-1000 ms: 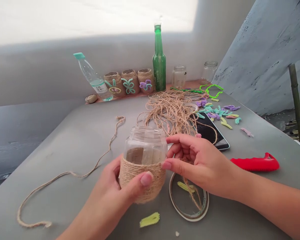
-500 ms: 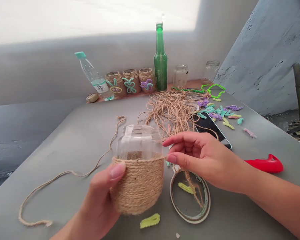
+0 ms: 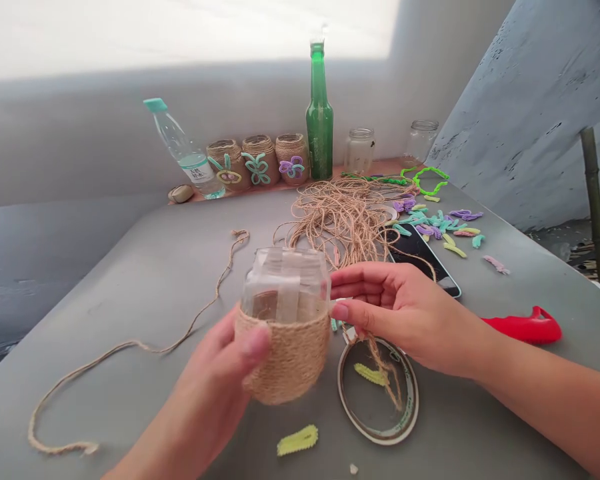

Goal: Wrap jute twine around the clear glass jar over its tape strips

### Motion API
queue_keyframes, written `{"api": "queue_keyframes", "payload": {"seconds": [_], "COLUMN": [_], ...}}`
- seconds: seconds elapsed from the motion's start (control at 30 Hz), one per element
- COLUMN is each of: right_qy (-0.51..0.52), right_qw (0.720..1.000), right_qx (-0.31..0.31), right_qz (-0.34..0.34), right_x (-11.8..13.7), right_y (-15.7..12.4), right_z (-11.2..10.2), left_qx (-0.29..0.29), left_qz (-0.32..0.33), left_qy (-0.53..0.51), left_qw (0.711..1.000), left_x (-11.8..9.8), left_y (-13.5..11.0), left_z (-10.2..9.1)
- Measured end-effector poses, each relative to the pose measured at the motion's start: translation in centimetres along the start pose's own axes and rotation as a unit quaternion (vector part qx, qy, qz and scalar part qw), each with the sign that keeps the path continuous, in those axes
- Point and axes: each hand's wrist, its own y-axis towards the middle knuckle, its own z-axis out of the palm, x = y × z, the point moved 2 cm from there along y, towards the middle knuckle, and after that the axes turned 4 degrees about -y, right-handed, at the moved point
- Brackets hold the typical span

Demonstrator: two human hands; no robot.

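Observation:
A clear glass jar (image 3: 265, 283), its lower part wound with jute twine (image 3: 293, 360), is held up above the table, tilted a little. My left hand (image 3: 215, 380) grips it from the left, thumb pressed on the wound twine. At the jar's right side my right hand (image 3: 405, 313) pinches the twine where it leaves the top winding. Below that hand, twine strands dangle over a roll of tape (image 3: 341, 393) lying on the table. A loose pile of twine (image 3: 345, 217) lies behind the jar.
Three twine-wrapped jars (image 3: 291, 160), a green bottle (image 3: 320, 127), a water bottle (image 3: 195, 167) and bare jars (image 3: 360, 152) line the back. On the right are a phone (image 3: 445, 277), a red-handled tool (image 3: 527, 327) and fuzzy coloured pieces (image 3: 437, 220). A yellow piece (image 3: 298, 440) lies in front.
The jar has risen slightly, moved right and tipped, so more of its inside shows. My left hand has turned with it. My right hand stays by the jar's right side.

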Motion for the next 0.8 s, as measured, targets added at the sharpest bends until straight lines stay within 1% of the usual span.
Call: {"api": "queue_keyframes", "payload": {"seconds": [0.07,0.1,0.17,0.23,0.3,0.37,0.47,0.57,0.67,0.73,0.8], "right_qy": [-0.034,-0.055,-0.082,-0.08,-0.055,-0.039,-0.054,-0.07,-0.035,0.006,0.032], "right_qw": [0.999,0.998,0.995,0.995,0.998,0.998,0.998,0.997,0.999,0.999,0.998], "right_qx": [-0.02,-0.028,-0.035,-0.03,-0.025,-0.025,-0.023,-0.016,0.011,0.038,0.052], "right_qz": [-0.017,-0.028,-0.045,-0.046,-0.036,-0.033,-0.034,-0.016,0.005,0.017,0.023], "right_x": [0.0,0.0,0.1,0.3,0.6,0.7,0.8,0.6,0.2,0.0,-0.2], "right_y": [-0.3,-0.4,-0.6,-0.7,-0.6,-0.6,-0.6,-0.5,-0.3,-0.1,0.1], "right_z": [0.2,0.2,0.3,0.3,0.2,0.2,0.1,-0.1,-0.2,-0.2,-0.2], "left_qx": [-0.012,-0.016,-0.02,0.008,0.026,0.023,0.017,0.047,0.09,0.085,0.058], "left_qz": [-0.002,0.0,0.005,-0.001,-0.012,-0.027,-0.047,-0.067,-0.103,-0.115,-0.106], "left_qy": [0.072,0.083,0.044,-0.006,-0.057,-0.102,-0.152,-0.175,-0.179,-0.17,-0.146], "left_qw": [0.997,0.996,0.999,1.0,0.998,0.994,0.987,0.981,0.974,0.975,0.982], "left_x": [0.2,0.3,0.2,0.1,-0.1,-0.1,-0.2,-0.2,0.0,0.2,0.3], "left_y": [-0.1,-0.1,0.0,0.2,0.4,0.4,0.2,-0.1,-0.3,-0.3,-0.1], "left_z": [-0.1,-0.2,0.0,0.4,0.7,0.6,0.2,-0.3,-0.7,-1.0,-0.9]}}
